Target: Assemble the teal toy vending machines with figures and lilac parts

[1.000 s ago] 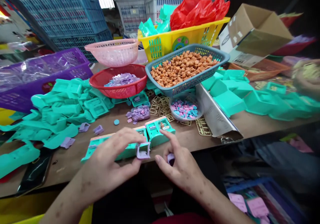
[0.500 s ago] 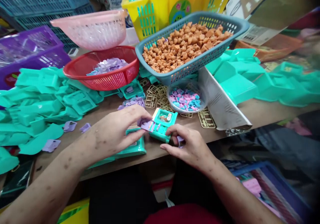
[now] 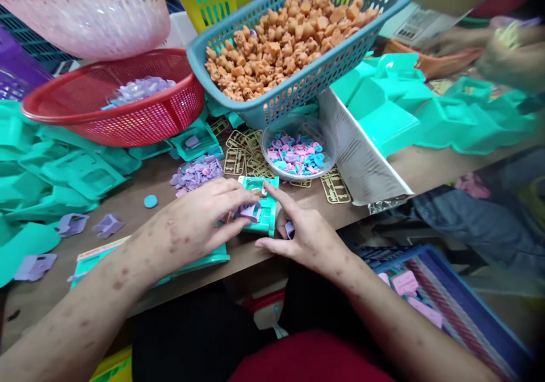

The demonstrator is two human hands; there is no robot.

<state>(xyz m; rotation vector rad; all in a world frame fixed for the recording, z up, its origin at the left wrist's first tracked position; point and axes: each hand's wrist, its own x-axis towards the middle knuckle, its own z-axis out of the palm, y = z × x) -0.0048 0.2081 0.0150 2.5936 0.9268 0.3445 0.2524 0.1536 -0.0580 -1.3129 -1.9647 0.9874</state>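
My left hand [image 3: 200, 226] pinches a small purple plastic piece [image 3: 250, 210] and presses it onto a teal toy part [image 3: 263, 207] near the table's front edge. My right hand [image 3: 302, 237] steadies that teal part with its forefinger on the top, and keeps another small purple piece [image 3: 289, 229] tucked under its fingers. Under my left wrist lies a longer teal panel [image 3: 128, 257] with a pink strip.
A clear bowl of small pink and blue bits [image 3: 298, 154], gold sprues [image 3: 247, 158], a purple heap [image 3: 196, 173], a red basket [image 3: 114, 106], a blue basket of orange pieces [image 3: 293, 47], teal shells [image 3: 63, 172] on both sides, another person's hand [image 3: 506, 53] far right.
My left hand carried the purple piece from in front of me down onto the teal part. My right hand closed in on that part. The view tipped down and nearer.
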